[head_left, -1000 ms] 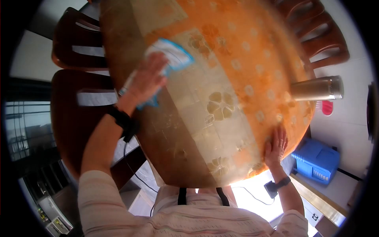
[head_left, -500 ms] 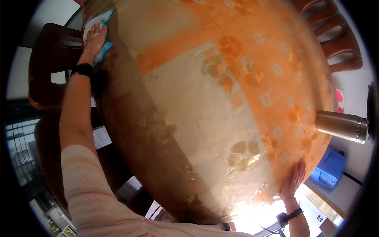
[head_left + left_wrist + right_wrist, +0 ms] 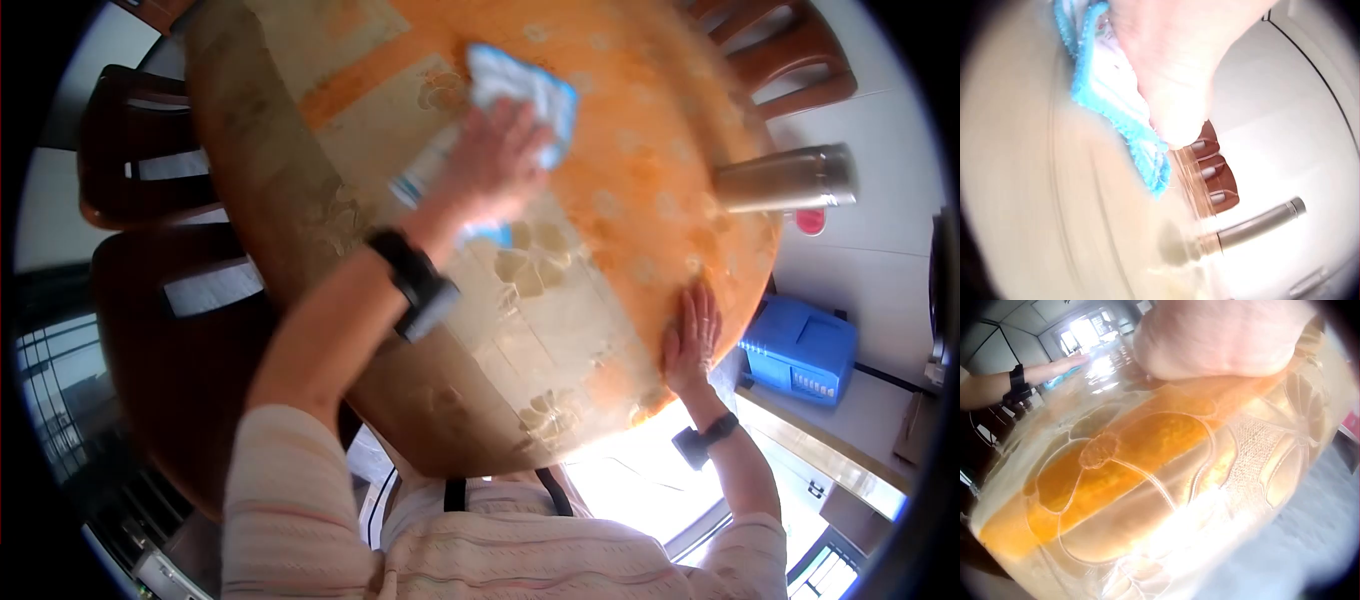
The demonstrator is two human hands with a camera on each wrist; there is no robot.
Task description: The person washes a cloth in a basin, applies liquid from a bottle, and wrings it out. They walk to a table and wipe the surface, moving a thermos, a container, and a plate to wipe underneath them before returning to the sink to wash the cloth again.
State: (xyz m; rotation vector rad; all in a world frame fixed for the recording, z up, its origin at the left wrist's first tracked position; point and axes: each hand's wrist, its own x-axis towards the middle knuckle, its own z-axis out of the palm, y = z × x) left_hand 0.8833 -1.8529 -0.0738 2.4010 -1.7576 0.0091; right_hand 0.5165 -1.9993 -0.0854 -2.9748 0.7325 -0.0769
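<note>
My left hand lies spread on a white cloth with blue edges, pressing it on the patterned orange and beige table cover. Hand and cloth are blurred in the head view. The left wrist view has the cloth's blue fringed edge under the heel of the hand. At the table's near right edge my right hand rests on the cover, fingers straight, holding nothing. In the right wrist view its heel touches the clear-coated surface.
A metal flask lies or stands by the right edge; its stance is unclear. Brown chairs line the left side, and another chair is at upper right. A blue box sits beyond the right edge.
My left hand and the cloth went to the far left edge, then came back right to the middle of the table. The right hand still rests near the edge. The head view has shifted.
</note>
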